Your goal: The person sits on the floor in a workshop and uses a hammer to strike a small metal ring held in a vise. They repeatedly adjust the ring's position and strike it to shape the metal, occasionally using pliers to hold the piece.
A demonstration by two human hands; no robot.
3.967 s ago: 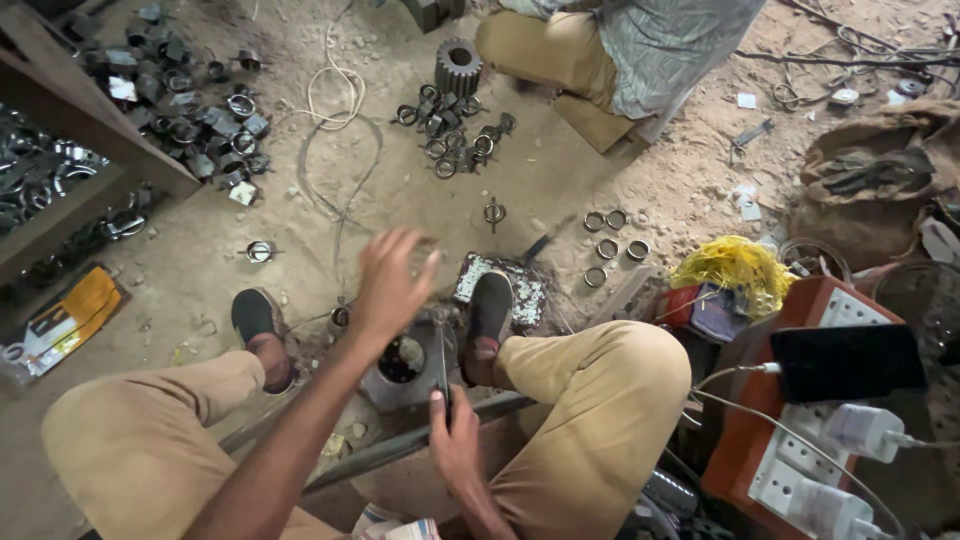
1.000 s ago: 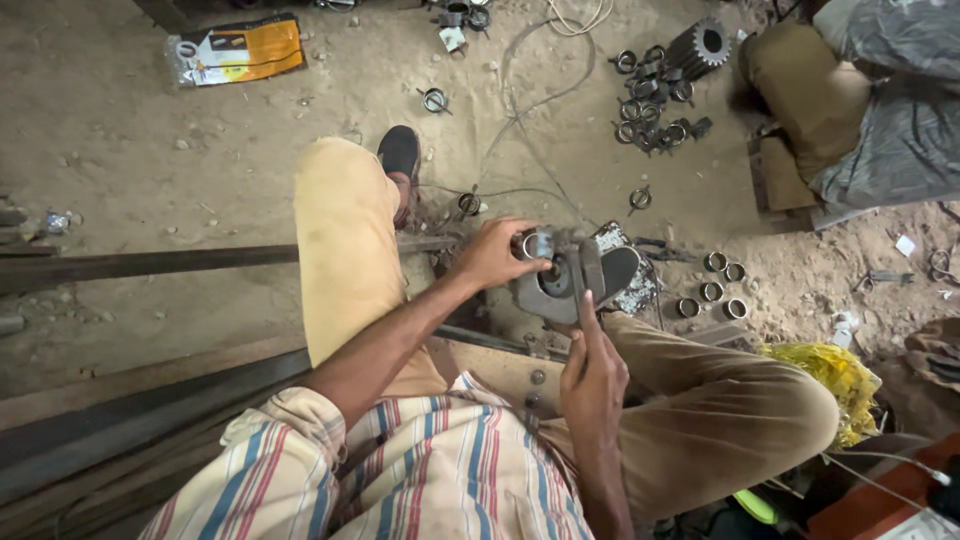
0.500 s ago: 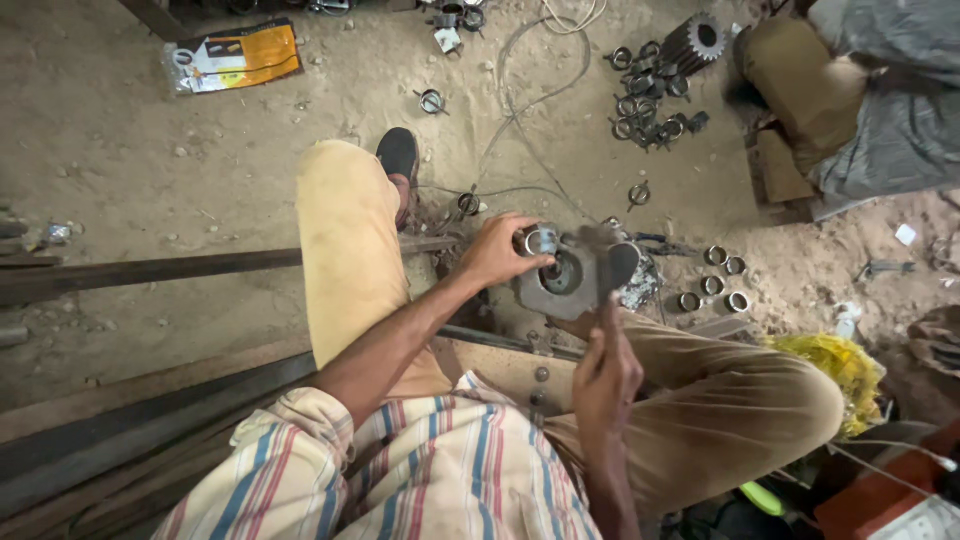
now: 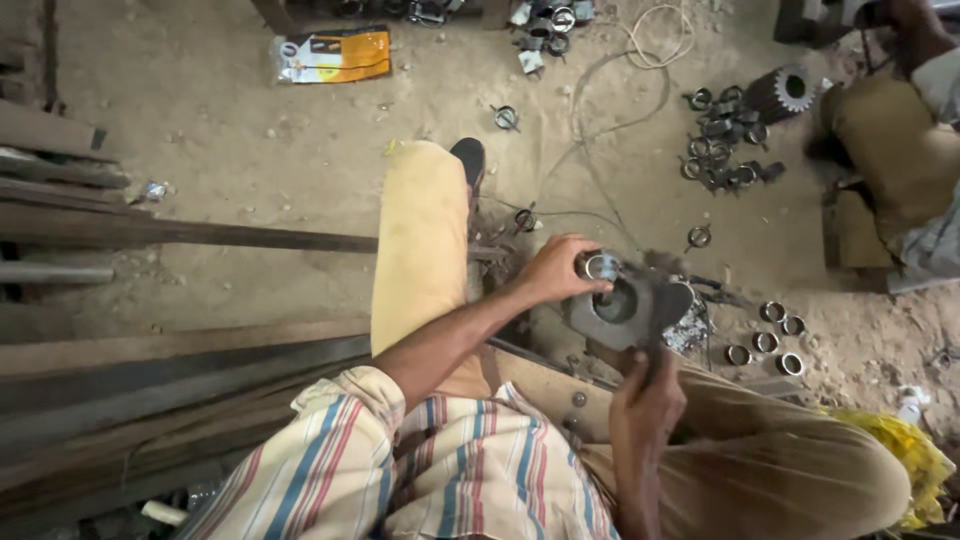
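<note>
My left hand [image 4: 556, 270] reaches out over my tan trouser leg and pinches a small shiny metal ring [image 4: 600, 266]. The ring sits at the upper left edge of a grey round metal block [image 4: 618, 306] with a hollow centre, which stands on the sandy floor between my feet. My right hand [image 4: 646, 400] is just below the block, closed round the handle of a dark tool [image 4: 655, 335]. The tool's blurred upper end lies over the block's right side.
Several loose metal rings [image 4: 765, 338] lie right of the block, with more rings [image 4: 720, 165] and a toothed gear [image 4: 790, 90] farther back. Another person's legs [image 4: 890, 150] are at the right edge. Long steel bars [image 4: 180, 236] lie at left, an orange packet [image 4: 335, 55] at the top, a yellow cloth [image 4: 900, 450] at lower right.
My left hand has stayed on the ring at the block. My right hand has drawn back from the block toward my lap with the tool.
</note>
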